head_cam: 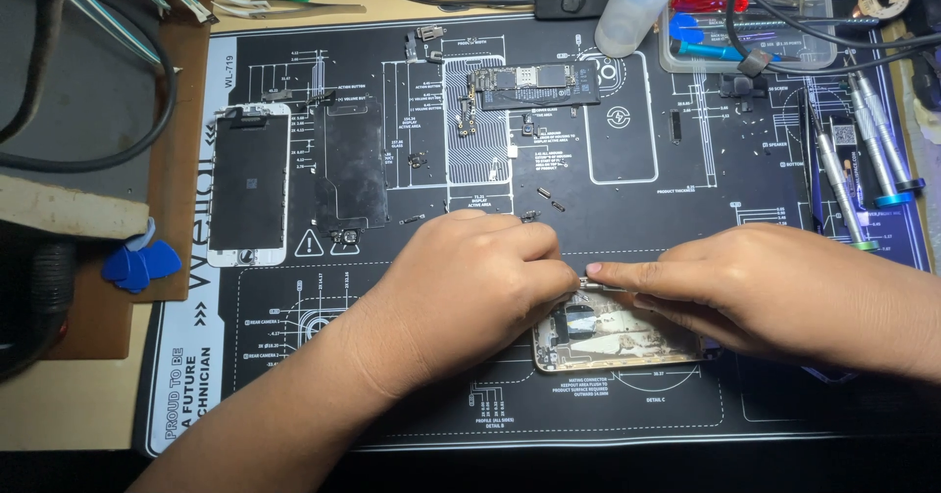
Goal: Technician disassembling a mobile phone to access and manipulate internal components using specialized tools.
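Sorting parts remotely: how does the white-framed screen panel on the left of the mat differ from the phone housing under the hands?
The screen panel has a white frame around dark glass; the phone housing is metallic, its open inside showing. The panel lies lengthwise up the mat, untouched; the housing lies crosswise, partly covered by the left hand and right hand, which meet over a thin metal tool. Both lie flat on the mat.

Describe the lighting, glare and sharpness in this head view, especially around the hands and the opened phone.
Head view: bright, even light on the black repair mat, print sharp; frame edges fall dark at bottom and left; glare washes the opened phone shell; left hand and right hand are slightly soft, shading the small metal tool between their fingertips.
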